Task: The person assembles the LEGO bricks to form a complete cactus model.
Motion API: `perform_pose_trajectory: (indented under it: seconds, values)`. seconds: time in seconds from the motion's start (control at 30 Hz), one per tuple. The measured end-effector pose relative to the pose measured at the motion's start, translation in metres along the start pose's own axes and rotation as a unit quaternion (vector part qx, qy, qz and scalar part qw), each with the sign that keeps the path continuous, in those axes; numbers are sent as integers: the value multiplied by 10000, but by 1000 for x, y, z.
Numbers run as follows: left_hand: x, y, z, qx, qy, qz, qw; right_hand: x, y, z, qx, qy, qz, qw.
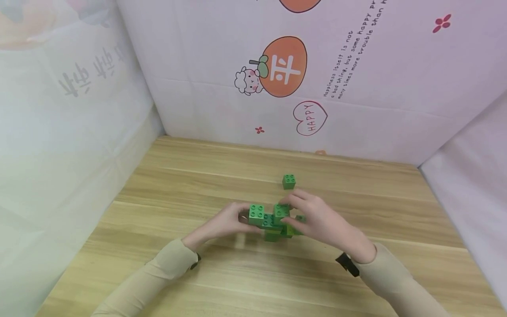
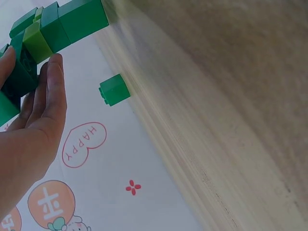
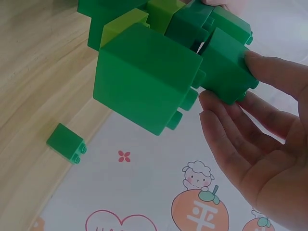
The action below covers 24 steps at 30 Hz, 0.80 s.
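Observation:
A structure of joined toy building blocks (image 1: 271, 236), in dark, bright and yellowish green, stands on the table between the two hands. My left hand (image 1: 229, 220) grips its left side; in the left wrist view the thumb and straight fingers (image 2: 55, 91) lie on either side of the dark green blocks (image 2: 21, 67). From the right, my right hand (image 1: 318, 220) pinches a green block (image 3: 226, 67) at the top of the structure, thumb on one side and fingertips on the other. Whether that block is fully pressed down cannot be told.
A single loose green block (image 1: 289, 181) sits on the wooden table (image 1: 198, 163) beyond the hands. Printed white cloth walls (image 1: 206, 88) enclose the table at the back and both sides.

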<state>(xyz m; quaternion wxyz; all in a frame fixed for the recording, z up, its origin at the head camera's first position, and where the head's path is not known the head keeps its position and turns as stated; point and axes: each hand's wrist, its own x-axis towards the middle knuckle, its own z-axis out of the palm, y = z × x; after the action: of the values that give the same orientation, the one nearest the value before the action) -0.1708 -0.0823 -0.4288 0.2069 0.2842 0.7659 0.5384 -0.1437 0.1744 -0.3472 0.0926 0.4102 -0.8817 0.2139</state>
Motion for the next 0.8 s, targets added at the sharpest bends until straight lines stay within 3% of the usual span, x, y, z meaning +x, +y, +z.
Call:
perform_pose_trajectory:
  seconds: [0.37,0.8]
  values:
    - [0,-1,0,-5,3,83,10000,3,-2,4,-14,4,-141,9999]
    - [-1,-1,-1,57,-3,43,10000,3,-2,11,59,8,13,10000]
